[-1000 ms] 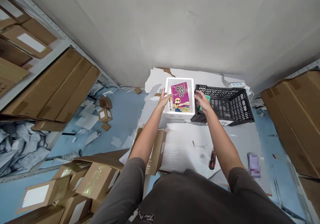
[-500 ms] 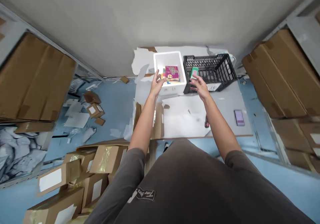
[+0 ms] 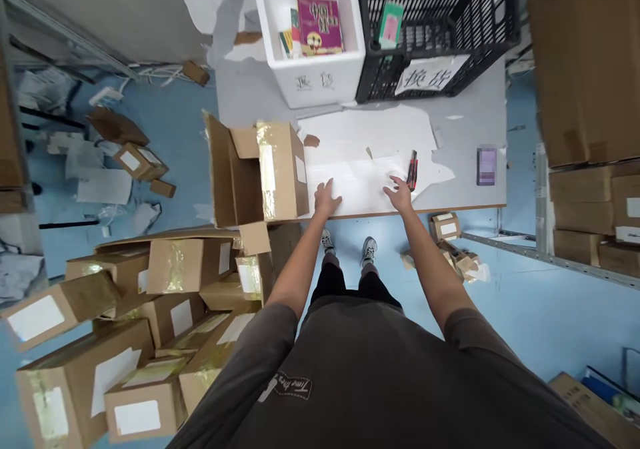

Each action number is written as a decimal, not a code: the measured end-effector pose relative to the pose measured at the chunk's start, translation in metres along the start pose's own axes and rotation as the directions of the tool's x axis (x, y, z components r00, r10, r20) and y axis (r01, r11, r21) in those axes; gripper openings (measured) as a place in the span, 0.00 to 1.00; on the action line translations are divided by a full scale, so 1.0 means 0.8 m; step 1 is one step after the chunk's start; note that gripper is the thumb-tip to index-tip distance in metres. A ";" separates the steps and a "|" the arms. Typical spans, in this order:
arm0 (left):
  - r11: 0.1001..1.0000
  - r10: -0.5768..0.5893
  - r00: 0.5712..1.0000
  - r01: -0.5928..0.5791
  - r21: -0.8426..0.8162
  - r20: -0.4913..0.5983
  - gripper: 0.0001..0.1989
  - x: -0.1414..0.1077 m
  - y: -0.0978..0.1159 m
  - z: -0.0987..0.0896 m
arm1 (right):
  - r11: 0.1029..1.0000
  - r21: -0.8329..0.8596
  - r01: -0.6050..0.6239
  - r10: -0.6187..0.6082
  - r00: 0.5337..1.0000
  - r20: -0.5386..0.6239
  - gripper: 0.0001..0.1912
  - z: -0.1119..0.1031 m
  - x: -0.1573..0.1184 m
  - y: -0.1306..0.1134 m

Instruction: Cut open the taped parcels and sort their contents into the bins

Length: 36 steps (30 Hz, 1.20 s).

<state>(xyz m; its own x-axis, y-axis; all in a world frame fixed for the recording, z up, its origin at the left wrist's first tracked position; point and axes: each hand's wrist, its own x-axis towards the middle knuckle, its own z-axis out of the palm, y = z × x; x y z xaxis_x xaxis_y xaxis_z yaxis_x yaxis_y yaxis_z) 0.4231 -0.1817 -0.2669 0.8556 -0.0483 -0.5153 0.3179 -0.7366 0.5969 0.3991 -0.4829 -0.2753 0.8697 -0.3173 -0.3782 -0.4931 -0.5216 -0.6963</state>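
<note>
My left hand (image 3: 327,199) is over the front edge of the table (image 3: 463,125), fingers apart and nothing in it. Just to its left stands a taped cardboard box (image 3: 284,172) with white labels. My right hand (image 3: 399,194) is at the same edge, its fingers spread and empty. Close beside its fingertips lies a red and black box cutter (image 3: 412,171). Between and beyond both hands, a white sheet (image 3: 345,159) covers part of the tabletop. Whether either hand touches the surface, I cannot tell.
At the back, a white bin (image 3: 320,79) holds a purple book (image 3: 320,27) and others. Beside it, a black crate (image 3: 367,69) contains a green packet (image 3: 391,25). A phone-like object (image 3: 487,166) lies at right. Several cartons (image 3: 175,265) are piled at left.
Both hands have come back from the white bin and black crate to the table's front edge, still open and empty. The camera has tilted further down.
</note>
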 end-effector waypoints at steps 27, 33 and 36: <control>0.577 0.431 0.818 -0.574 -0.581 -0.381 0.33 -0.120 0.033 -0.143 | 0.750 0.560 0.353 -0.395 0.917 -0.049 0.25 0.057 -0.087 -0.303; 0.945 0.305 0.774 -0.318 0.076 -0.554 0.22 -0.170 -0.085 -0.266 | 0.774 0.199 0.601 -0.627 0.770 0.118 0.09 0.200 -0.086 -0.406; 0.901 0.401 0.860 -0.308 0.304 -0.316 0.23 -0.179 -0.126 -0.286 | 0.758 -0.045 0.650 -0.574 0.699 0.427 0.11 0.274 -0.105 -0.419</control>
<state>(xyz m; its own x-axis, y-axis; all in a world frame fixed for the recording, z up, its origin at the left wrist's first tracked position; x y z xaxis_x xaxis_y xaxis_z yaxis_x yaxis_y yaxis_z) 0.3615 0.0538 -0.1128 0.9923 -0.1236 -0.0093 -0.1016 -0.8541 0.5100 0.4967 -0.1081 -0.1441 0.9007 0.4159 -0.1252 0.1905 -0.6373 -0.7467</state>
